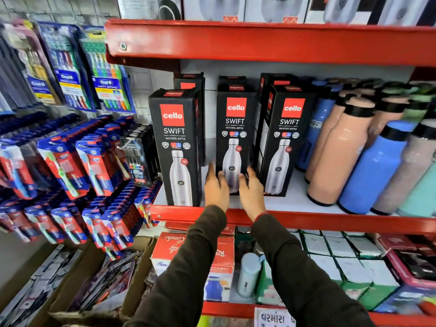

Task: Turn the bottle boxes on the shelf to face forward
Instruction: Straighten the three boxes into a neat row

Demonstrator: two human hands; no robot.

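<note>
Three black bottle boxes stand in the front row on the white shelf [295,202], all with the printed front towards me: a left box [175,142], a middle box [234,123] and a right box [286,138]. More black boxes [188,81] stand behind them, mostly hidden. My left hand [215,188] wraps the lower left edge of the middle box, fingers beside it and thumb on its front. On the lower right edge, my right hand [251,191] does the same. Both hands are blurred.
Peach and blue bottles [342,149] crowd the shelf right of the boxes. A red shelf lip [330,220] runs along the front, with another red shelf [259,41] overhead. Toothbrush packs [70,166] hang at the left. Boxes and bottles [247,274] fill the shelf below.
</note>
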